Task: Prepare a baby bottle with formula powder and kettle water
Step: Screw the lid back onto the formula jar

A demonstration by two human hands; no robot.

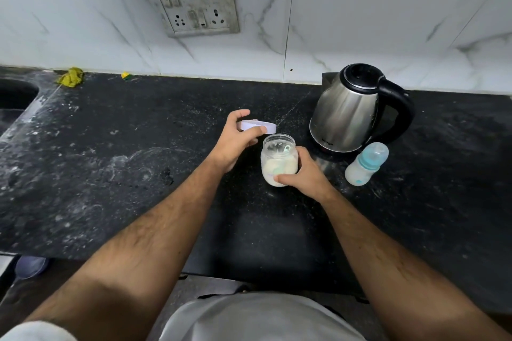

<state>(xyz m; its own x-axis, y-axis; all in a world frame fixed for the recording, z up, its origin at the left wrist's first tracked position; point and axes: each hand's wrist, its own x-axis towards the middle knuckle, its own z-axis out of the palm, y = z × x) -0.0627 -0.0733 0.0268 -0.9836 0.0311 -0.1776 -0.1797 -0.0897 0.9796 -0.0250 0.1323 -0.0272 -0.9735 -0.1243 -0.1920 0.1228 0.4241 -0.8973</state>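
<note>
A clear jar (278,160) of pale formula powder stands open on the black counter, with a light green scoop inside it. My right hand (304,174) grips the jar from its right side. My left hand (237,141) holds the jar's white lid (259,126) just above and to the left of the jar mouth. A capped baby bottle (365,165) with a blue collar stands to the right of the jar. Behind it sits a steel kettle (349,111) with a black lid and handle.
The black stone counter (124,160) carries white dusty smears. A sink (13,102) is cut in at the far left, with a yellow cloth (70,77) beside it. A socket panel (194,0) hangs on the white tiled wall.
</note>
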